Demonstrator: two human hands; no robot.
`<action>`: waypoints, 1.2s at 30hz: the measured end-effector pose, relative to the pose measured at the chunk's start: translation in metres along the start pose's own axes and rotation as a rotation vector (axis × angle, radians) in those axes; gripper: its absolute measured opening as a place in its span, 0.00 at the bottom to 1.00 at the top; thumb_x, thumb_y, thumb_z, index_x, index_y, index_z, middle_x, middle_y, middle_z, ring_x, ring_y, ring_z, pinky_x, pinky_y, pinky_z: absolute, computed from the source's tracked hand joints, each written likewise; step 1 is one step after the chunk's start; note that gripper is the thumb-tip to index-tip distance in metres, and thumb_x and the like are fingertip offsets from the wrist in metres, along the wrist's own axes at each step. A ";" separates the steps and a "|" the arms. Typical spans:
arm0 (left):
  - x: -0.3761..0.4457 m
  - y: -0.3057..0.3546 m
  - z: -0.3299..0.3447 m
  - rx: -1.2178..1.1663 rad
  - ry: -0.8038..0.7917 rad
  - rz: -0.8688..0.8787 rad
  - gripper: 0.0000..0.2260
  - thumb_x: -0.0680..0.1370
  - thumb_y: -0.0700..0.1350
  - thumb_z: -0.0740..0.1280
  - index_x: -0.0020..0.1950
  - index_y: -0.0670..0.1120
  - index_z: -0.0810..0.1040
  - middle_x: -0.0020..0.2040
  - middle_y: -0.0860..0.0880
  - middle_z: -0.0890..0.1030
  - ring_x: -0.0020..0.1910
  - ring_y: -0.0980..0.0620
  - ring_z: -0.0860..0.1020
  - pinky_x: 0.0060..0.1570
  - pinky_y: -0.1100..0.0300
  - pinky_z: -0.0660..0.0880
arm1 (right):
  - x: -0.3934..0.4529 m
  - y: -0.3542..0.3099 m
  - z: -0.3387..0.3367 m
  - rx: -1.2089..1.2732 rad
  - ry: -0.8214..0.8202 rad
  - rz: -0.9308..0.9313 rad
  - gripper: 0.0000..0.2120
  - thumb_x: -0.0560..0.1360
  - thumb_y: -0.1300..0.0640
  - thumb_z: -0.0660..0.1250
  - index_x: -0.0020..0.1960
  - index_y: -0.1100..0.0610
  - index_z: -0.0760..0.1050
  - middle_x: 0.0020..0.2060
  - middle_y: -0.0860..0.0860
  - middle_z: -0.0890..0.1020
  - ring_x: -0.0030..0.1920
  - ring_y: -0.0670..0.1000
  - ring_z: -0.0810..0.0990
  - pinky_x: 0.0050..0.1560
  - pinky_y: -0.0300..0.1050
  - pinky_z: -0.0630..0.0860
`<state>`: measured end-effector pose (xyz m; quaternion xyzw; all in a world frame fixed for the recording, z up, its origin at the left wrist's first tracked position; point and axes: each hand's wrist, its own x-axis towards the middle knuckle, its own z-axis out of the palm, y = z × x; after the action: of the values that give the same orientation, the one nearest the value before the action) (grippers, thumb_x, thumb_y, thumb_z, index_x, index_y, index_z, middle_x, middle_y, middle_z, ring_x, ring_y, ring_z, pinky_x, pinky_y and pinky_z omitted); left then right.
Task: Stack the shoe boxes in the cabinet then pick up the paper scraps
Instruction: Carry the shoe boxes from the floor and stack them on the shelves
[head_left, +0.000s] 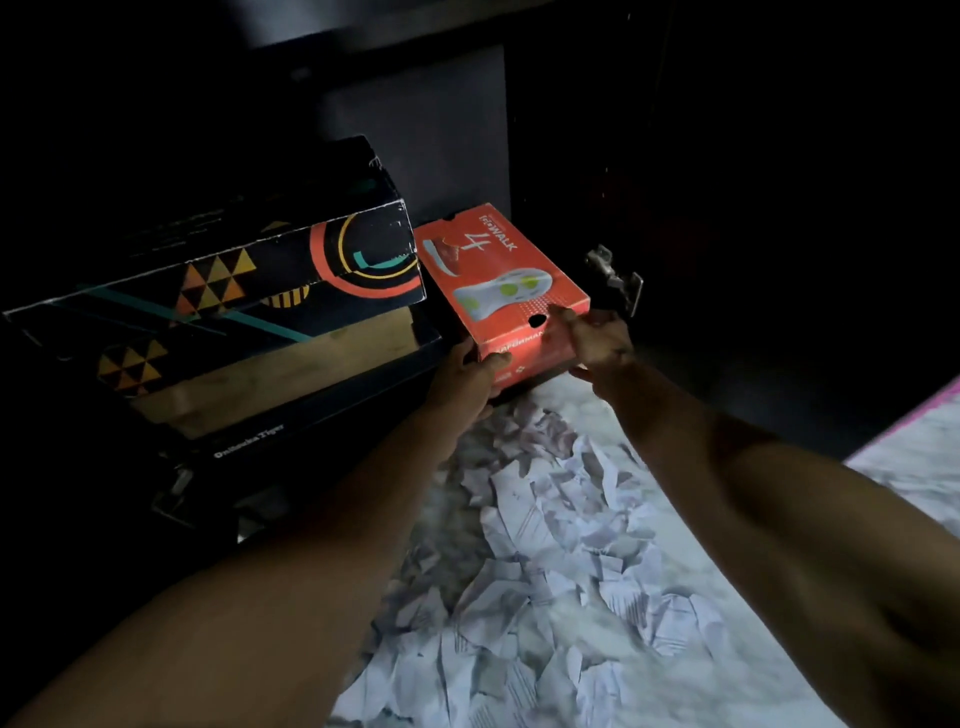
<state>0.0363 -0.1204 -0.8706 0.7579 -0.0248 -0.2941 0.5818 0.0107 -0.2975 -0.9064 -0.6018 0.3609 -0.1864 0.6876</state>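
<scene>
Now, far left inside the dim cabinet, a black cardboard shoe box printed with orange triangles and coloured rings sits tilted on top of a black shoe box with white lettering. Just to its right, the red cardboard shoe box with a white sole picture on its lid sits at the cabinet's front edge, and both hands are on its near end: the left hand grips the lower left corner, while the right hand curls round the right corner. Below them, torn white paper scraps litter the pale marbled floor. At right, a metal hinge glints.
</scene>
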 end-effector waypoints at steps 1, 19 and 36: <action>0.005 0.000 -0.001 0.010 0.006 0.003 0.24 0.81 0.49 0.67 0.77 0.54 0.66 0.61 0.51 0.78 0.61 0.46 0.81 0.62 0.47 0.78 | 0.009 0.002 0.003 -0.050 -0.026 0.009 0.09 0.76 0.51 0.75 0.41 0.49 0.77 0.45 0.50 0.84 0.42 0.48 0.83 0.53 0.51 0.84; -0.035 -0.003 0.039 0.176 -0.072 0.256 0.07 0.81 0.35 0.67 0.58 0.40 0.79 0.47 0.41 0.80 0.36 0.48 0.79 0.29 0.67 0.73 | -0.107 0.006 -0.081 -0.432 -0.005 -0.014 0.16 0.76 0.51 0.74 0.62 0.52 0.80 0.53 0.54 0.86 0.54 0.57 0.85 0.57 0.53 0.81; -0.183 -0.072 0.310 0.481 -0.810 0.211 0.06 0.82 0.43 0.66 0.56 0.48 0.82 0.52 0.47 0.83 0.46 0.48 0.84 0.52 0.53 0.79 | -0.308 0.060 -0.403 -0.464 0.831 0.082 0.18 0.76 0.49 0.70 0.63 0.55 0.80 0.60 0.52 0.82 0.58 0.57 0.82 0.62 0.52 0.78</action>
<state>-0.2841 -0.2965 -0.9051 0.6888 -0.3933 -0.4910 0.3601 -0.4969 -0.3518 -0.8860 -0.5994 0.6606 -0.2985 0.3394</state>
